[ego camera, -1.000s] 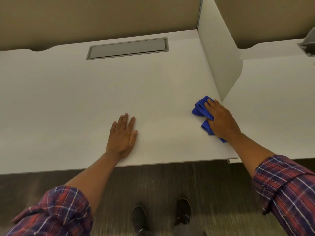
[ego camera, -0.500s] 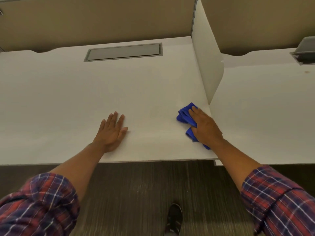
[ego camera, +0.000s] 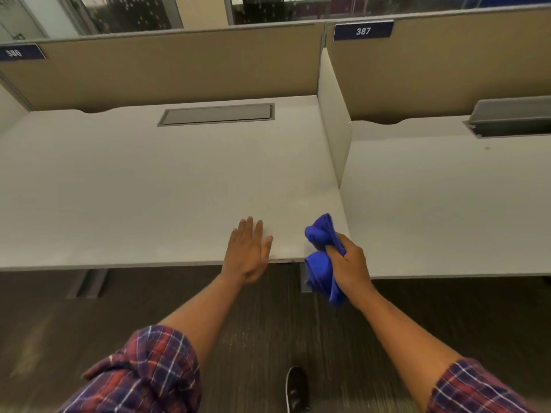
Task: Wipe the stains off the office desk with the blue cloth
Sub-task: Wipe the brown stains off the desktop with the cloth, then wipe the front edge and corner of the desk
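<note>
Standing on dark carpet (ego camera: 262,329), the person shows one black shoe (ego camera: 296,389) at the bottom edge, between two rolled plaid sleeves, the left sleeve (ego camera: 143,374) and the right sleeve (ego camera: 477,389). Both bare forearms reach forward to the front edge of the pale surface (ego camera: 149,189).

The left grip (ego camera: 249,254) is released, with its fingers straight and close together. The fingers lie over the surface and the heel of the palm sits out past the front edge; whether it presses down I cannot tell.

Just beside it, at the front right corner, the right grip (ego camera: 350,269) is clenched around the blue cloth (ego camera: 319,268), which is bunched into a wad. The upper lobe of the cloth is over the corner of the surface and the lower part hangs below the edge in front of the floor. A few small dark marks (ego camera: 283,259) show on the front edge between the two grips.

Farther back, a grey cable hatch (ego camera: 216,114) lies closed and flush in the surface. An upright white divider (ego camera: 334,123) separates it from the neighbouring desk (ego camera: 447,204), which carries a small brownish spot (ego camera: 487,148) and a raised grey flap (ego camera: 512,117). Behind both stands a tan partition (ego camera: 164,70) with number plates, one blurred (ego camera: 18,52) and one reading 387 (ego camera: 363,31).
</note>
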{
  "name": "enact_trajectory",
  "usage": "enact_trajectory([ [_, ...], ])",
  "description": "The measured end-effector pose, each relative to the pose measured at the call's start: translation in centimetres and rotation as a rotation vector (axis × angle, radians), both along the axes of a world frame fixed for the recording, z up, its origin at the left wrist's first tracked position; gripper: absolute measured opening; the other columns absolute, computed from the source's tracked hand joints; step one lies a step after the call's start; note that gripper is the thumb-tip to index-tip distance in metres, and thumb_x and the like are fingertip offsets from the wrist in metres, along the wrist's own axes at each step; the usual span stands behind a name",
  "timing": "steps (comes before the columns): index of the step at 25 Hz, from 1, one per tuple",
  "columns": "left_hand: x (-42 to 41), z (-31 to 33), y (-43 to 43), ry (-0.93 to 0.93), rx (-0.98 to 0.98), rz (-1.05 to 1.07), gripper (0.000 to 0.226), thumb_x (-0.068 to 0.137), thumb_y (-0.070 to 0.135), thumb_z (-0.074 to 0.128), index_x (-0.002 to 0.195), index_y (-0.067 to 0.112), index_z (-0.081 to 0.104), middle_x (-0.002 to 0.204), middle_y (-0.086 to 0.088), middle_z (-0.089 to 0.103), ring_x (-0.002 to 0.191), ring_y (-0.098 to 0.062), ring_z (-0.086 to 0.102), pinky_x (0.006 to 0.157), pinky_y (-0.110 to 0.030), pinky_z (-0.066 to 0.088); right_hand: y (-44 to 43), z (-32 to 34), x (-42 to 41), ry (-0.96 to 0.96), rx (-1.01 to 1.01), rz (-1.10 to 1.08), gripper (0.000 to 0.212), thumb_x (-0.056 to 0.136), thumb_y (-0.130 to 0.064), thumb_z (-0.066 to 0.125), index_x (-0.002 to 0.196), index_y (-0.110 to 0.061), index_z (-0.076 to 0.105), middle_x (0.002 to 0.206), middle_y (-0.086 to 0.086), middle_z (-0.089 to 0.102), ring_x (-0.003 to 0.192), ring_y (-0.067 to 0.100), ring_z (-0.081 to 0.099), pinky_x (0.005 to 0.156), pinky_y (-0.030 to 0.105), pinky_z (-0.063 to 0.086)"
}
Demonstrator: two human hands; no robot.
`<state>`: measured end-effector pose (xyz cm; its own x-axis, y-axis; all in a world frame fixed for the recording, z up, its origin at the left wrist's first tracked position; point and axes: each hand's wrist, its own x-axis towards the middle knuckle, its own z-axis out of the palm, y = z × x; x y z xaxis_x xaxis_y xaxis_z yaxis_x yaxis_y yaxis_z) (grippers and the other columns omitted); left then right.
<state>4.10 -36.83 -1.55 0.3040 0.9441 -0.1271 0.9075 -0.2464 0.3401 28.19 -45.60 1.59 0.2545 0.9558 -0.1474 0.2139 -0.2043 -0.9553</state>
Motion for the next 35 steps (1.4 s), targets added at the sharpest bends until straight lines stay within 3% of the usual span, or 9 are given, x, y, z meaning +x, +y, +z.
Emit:
enact_trajectory([
  [2, 1.5, 0.4, -1.7, 0.008, 0.018, -0.021, 0.075, 0.105, 0.061, 0.002, 0.168, 0.019, 0.003, 0.176, -0.008, -0.005, 0.162, -0.023, -0.009, 0.126, -0.036, -0.010, -1.2, 0.9, 1.7, 0.194, -0.035, -0.192, 0.012, 0.101, -0.025, 0.057, 0.108, -0.025, 0.067, 0.098, 0.013, 0.071, 0.084, 0.023, 0.068, 0.091, 0.050, 0.057],
  [5, 4.2, 1.4, -2.1, 0.002, 0.037, -0.036, 0.073, 0.107, 0.059, 0.005, 0.168, 0.017, 0.003, 0.176, -0.009, -0.005, 0.162, -0.025, -0.009, 0.128, -0.038, -0.008, -1.2, 1.7, 5.2, 0.391, -0.080, -0.312, 0.015, 0.101, -0.025, 0.056, 0.110, -0.020, 0.067, 0.103, 0.023, 0.066, 0.089, 0.032, 0.066, 0.091, 0.054, 0.056],
  [9, 9.3, 2.0, -1.2, -0.008, 0.050, 0.009, 0.071, 0.109, 0.057, 0.008, 0.168, 0.018, 0.004, 0.176, -0.008, -0.006, 0.162, -0.025, -0.010, 0.127, -0.038, -0.009, 0.9, 1.3, 9.9, 0.524, -0.123, -0.384, 0.020, 0.100, -0.029, 0.060, 0.116, -0.019, 0.066, 0.101, 0.012, 0.069, 0.094, 0.031, 0.067, 0.084, 0.046, 0.059],
  [12, 13.6, 1.9, 0.5, 0.036, 0.067, 0.020, 0.069, 0.110, 0.057, 0.014, 0.168, 0.021, 0.007, 0.177, -0.007, -0.002, 0.163, -0.026, -0.007, 0.124, -0.036, -0.010, 3.0, 0.1, 13.3, 0.483, -0.149, -0.377, 0.020, 0.100, -0.028, 0.060, 0.115, -0.017, 0.066, 0.098, 0.008, 0.070, 0.093, 0.030, 0.068, 0.077, 0.038, 0.058],
  [20, 21.6, -0.2, 6.6, 0.092, 0.082, 0.240, 0.063, 0.111, 0.054, 0.016, 0.167, 0.027, 0.015, 0.177, -0.007, 0.004, 0.164, -0.029, 0.001, 0.125, -0.038, -0.007, 9.6, -2.8, 22.2, 0.731, -0.224, -0.059, 0.027, 0.097, -0.035, 0.065, 0.120, -0.021, 0.068, 0.110, 0.006, 0.075, 0.097, 0.028, 0.072, 0.084, 0.044, 0.060],
  [25, 21.9, -2.1, 8.1, 0.148, 0.073, 0.282, 0.062, 0.110, 0.054, 0.012, 0.168, 0.031, 0.010, 0.177, -0.004, -0.002, 0.164, -0.024, -0.005, 0.126, -0.036, -0.009, 14.1, -5.8, 23.4, 0.422, -0.165, 0.012, 0.017, 0.093, -0.021, 0.071, 0.109, -0.023, 0.067, 0.097, 0.001, 0.074, 0.093, 0.027, 0.073, 0.088, 0.046, 0.061],
  [28, 21.9, -3.0, 7.9, 0.177, 0.126, 0.312, 0.063, 0.108, 0.057, 0.010, 0.167, 0.036, 0.009, 0.177, 0.002, -0.001, 0.163, -0.017, -0.006, 0.127, -0.034, -0.010, 16.3, -7.4, 22.3, 0.406, -0.113, -0.005, 0.021, 0.091, -0.016, 0.069, 0.103, -0.033, 0.062, 0.094, -0.005, 0.070, 0.085, 0.016, 0.070, 0.083, 0.040, 0.061],
  [32, 21.7, -3.4, 8.2, 0.155, 0.160, 0.314, 0.066, 0.105, 0.061, 0.009, 0.167, 0.038, 0.013, 0.177, 0.005, 0.003, 0.163, -0.013, -0.003, 0.131, -0.036, -0.002, 19.1, -9.3, 19.4, 0.395, 0.026, 0.055, 0.031, 0.094, -0.016, 0.068, 0.107, -0.042, 0.058, 0.105, -0.006, 0.069, 0.094, 0.014, 0.070, 0.082, 0.030, 0.058],
  [35, 21.9, -3.4, 8.1, 0.145, 0.165, 0.326, 0.064, 0.105, 0.059, 0.014, 0.167, 0.039, 0.015, 0.177, 0.006, 0.006, 0.163, -0.011, -0.002, 0.131, -0.034, -0.001, 20.2, -10.3, 17.0, 0.315, 0.122, 0.152, 0.031, 0.093, -0.012, 0.067, 0.097, -0.041, 0.057, 0.097, -0.010, 0.066, 0.088, 0.009, 0.065, 0.077, 0.025, 0.056],
])
